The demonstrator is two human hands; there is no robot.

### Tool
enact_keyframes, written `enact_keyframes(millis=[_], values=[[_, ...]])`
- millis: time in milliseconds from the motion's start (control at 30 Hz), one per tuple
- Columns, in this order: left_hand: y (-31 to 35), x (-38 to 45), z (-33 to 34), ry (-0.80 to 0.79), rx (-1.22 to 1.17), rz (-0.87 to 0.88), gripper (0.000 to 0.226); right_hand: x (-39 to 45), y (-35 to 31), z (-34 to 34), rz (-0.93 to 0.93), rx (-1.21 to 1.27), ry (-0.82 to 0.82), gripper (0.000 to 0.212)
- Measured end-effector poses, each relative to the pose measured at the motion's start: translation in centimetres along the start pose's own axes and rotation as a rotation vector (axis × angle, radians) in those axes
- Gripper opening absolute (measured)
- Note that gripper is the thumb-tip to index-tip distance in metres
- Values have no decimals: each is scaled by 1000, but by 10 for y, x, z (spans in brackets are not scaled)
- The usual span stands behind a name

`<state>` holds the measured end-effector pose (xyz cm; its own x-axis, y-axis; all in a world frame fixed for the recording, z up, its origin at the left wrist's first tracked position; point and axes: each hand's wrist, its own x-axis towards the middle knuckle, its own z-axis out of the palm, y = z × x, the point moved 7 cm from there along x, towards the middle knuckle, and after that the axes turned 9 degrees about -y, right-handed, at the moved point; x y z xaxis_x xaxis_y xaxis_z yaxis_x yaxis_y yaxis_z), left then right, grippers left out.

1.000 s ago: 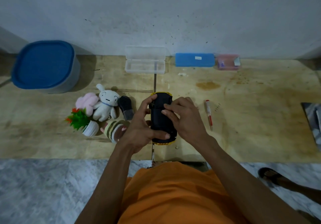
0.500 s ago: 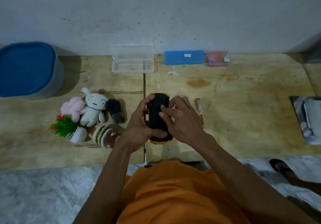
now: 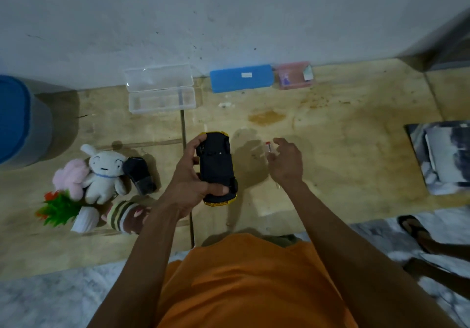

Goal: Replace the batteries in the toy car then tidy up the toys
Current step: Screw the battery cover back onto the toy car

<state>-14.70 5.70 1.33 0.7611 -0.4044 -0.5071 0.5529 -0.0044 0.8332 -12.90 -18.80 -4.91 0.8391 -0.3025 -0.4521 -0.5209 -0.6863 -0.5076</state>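
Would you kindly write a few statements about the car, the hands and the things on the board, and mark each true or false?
1. The left hand grips the car, underside up. True.
2. The right hand rests on the car. False: it is off the car, over the screwdriver, fingers loosely curled.
3. The clear box by the wall is open. True.
4. The white plush lies right of the car. False: it lies left of it.
5. The blue case stands open. False: it is closed.
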Motion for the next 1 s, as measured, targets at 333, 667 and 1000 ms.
enact_keyframes(millis=[333,667,1000], values=[[-5,10,9,19,-1,-58,119,6,13,11,0,-42,-32,28],[1,-14,9,35,39,6,119,-46,-63,-39,-133,755,-72,21],[1,-48,6,5,46,97,118,-112,-122,-45,-549,687,34,59]])
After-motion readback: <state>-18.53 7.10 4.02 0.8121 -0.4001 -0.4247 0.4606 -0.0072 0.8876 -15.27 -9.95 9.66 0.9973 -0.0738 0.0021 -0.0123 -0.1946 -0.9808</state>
